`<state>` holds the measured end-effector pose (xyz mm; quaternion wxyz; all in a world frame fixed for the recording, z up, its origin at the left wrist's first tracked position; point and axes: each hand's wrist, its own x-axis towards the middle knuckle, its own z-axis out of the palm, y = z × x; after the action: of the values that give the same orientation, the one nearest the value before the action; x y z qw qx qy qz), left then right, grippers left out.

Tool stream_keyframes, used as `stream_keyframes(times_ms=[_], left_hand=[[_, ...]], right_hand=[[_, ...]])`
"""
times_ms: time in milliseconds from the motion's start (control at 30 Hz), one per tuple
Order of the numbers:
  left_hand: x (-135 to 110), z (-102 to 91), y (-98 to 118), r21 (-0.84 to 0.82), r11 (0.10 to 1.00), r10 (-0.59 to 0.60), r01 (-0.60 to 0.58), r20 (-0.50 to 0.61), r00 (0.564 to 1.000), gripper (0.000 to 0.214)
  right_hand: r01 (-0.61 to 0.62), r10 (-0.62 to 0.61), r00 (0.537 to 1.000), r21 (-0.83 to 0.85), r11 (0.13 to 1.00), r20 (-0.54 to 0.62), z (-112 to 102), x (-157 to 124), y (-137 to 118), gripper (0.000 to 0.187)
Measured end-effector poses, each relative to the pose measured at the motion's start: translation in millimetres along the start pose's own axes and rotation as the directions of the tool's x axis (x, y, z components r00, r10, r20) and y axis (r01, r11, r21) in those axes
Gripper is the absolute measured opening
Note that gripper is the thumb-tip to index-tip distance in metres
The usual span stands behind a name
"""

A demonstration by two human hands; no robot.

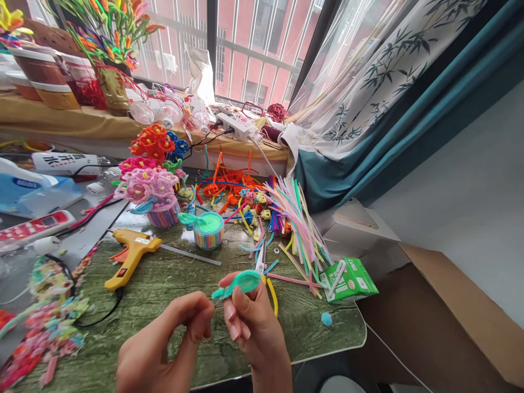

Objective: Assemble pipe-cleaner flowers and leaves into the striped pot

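Right hand pinched a teal leaf shape at lower centre; left hand curled beside it, couldn't tell if gripping. Wood-look green tabletop held glue gun left, pastel stems right of centre; barred window stood top centre, teal curtain upper right.

Glue gun left of pipe-cleaner leaf

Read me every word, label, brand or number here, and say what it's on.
"开水": black characters on the white-labelled plastic bottle, preceding character unclear.
Too small or blurred to read: print on the green-and-white packet, yellow plastic glue gun, blue plastic packet, long red-and-white device and white plastic power strip.
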<state>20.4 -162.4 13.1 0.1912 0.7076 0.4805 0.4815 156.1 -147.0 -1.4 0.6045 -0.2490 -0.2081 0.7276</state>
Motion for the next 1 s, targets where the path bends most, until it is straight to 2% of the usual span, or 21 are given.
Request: stream_keyframes(times_ms=[100,167,300,500,667,733,833,900,1000], left_hand=[[-1,5.2,6,-0.155,0.973,-0.175,0.169,-0.025,0.984,0.019],[-2,8.9,9,-0.216,0.947,-0.253,0.238,-0.042,0.967,0.023],[-3,12.8,12,-0.273,0.922,-0.3,0.274,-0.057,0.952,0.026],[-1,13.5,16,-0.349,0.866,-0.393,0.357,-0.035,0.919,0.032],[-1,15.7,16,-0.387,0.831,-0.437,0.4,-0.007,0.9,0.033],[-1,15.8,13,-0.355,0.849,-0.427,0.392,-0.021,0.904,0.033],[-3,15.2,7,-0.273,0.901,-0.362,0.337,-0.045,0.931,0.032],[-4,14.9,2,-0.17,0.95,-0.28,0.262,-0.091,0.956,0.03],[-4,14.5,-2,0.029,0.995,-0.091,0.098,-0.172,0.981,0.027]], right_hand=[[0.041,-0.042,0.999,-0.044,0.998,-0.006,0,1,4,0.043],[0.07,-0.072,0.997,-0.055,0.996,-0.039,1,2,7,0.046],[0.087,-0.094,0.99,-0.066,0.994,-0.101,1,3,8,0.048],[0.036,-0.037,0.999,-0.125,0.992,-0.011,-5,2,7,0.041],[0.136,-0.147,0.987,-0.158,0.978,-0.063,-5,4,10,0.036],[0.172,-0.187,0.98,-0.184,0.968,-0.068,-4,4,9,0.033],[0.169,-0.185,0.981,-0.217,0.961,-0.055,-3,4,9,0.031],[0.174,-0.188,0.981,-0.225,0.959,-0.042,-4,5,10,0.032],[0.198,-0.215,0.975,-0.21,0.957,-0.058,-3,7,14,0.03]])
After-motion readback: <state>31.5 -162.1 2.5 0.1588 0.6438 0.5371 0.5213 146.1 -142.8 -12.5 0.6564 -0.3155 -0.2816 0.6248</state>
